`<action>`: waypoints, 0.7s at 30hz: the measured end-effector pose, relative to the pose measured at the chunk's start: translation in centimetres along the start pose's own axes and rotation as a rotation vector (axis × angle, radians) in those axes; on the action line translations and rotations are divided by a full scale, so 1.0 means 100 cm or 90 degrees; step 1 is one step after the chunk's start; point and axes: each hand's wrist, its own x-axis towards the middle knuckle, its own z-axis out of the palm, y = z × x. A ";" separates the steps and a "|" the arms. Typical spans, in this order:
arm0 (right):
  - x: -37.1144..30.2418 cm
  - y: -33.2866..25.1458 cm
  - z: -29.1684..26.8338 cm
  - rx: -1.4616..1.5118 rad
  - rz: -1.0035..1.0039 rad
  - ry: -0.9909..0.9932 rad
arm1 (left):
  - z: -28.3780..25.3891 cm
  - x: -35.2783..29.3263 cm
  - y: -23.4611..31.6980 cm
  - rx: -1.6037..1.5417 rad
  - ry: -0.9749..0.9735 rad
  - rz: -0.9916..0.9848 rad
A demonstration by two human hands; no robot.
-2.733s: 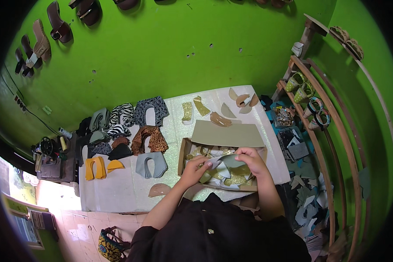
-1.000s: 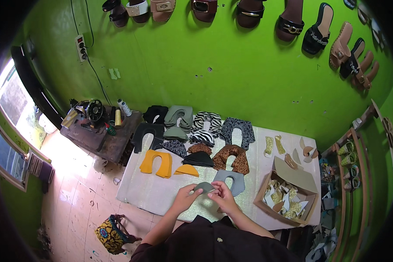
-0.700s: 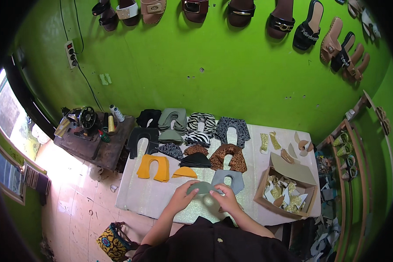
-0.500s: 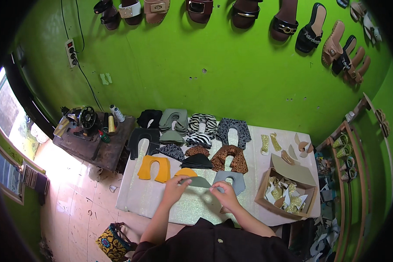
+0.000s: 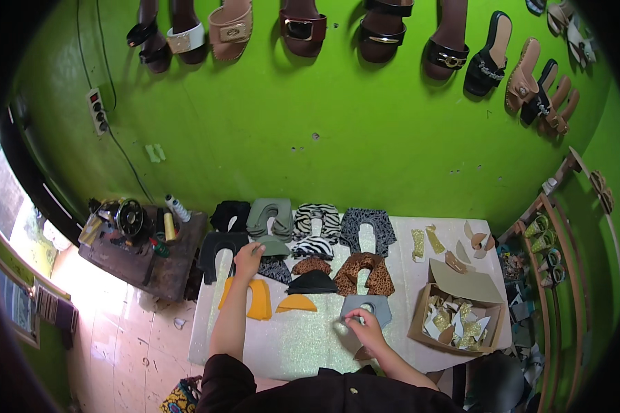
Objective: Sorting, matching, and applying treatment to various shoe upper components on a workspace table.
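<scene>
Grey-green half-moon pieces point(image 5: 277, 248) lie in a pile right by the fingertips of the left hand point(image 5: 249, 260), on its right side. That hand is at the left end of the pile. From the fingers, the long way of the pile runs off to the right, dipping a little toward the near side. The left thumb and fingers are close to each other, but I cannot tell if they pinch the top piece or only touch it. The left hand is much nearer to this pile than the right hand point(image 5: 366, 329) is.

Just past the left hand is a stack of grey-green arches point(image 5: 267, 217). A black arch point(image 5: 217, 249) is to its left, and yellow arches point(image 5: 258, 301) are on its near side. Dark patterned half-moons point(image 5: 275, 270) are to its right, below the pile.

The right hand is bent, with its fingertips by the light grey arch point(image 5: 381, 310). I cannot tell if it holds anything. An open cardboard box point(image 5: 420, 318) is to its right.
</scene>
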 end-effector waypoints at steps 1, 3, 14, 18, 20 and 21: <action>-0.001 -0.002 -0.002 -0.006 0.007 0.011 | 0.005 0.006 -0.004 0.016 0.000 -0.021; -0.001 0.001 -0.008 0.009 0.053 0.022 | 0.010 0.017 -0.010 0.030 -0.014 -0.056; 0.003 -0.004 -0.008 0.024 0.118 0.028 | 0.012 0.031 0.001 0.168 -0.018 -0.135; 0.003 -0.002 -0.005 0.025 0.090 0.021 | 0.010 0.018 0.012 0.282 0.072 -0.058; 0.003 0.000 -0.006 0.029 0.074 0.041 | 0.013 0.015 0.016 0.295 0.086 -0.028; 0.004 0.001 -0.007 0.018 0.047 0.037 | 0.012 0.014 0.011 0.306 0.101 -0.033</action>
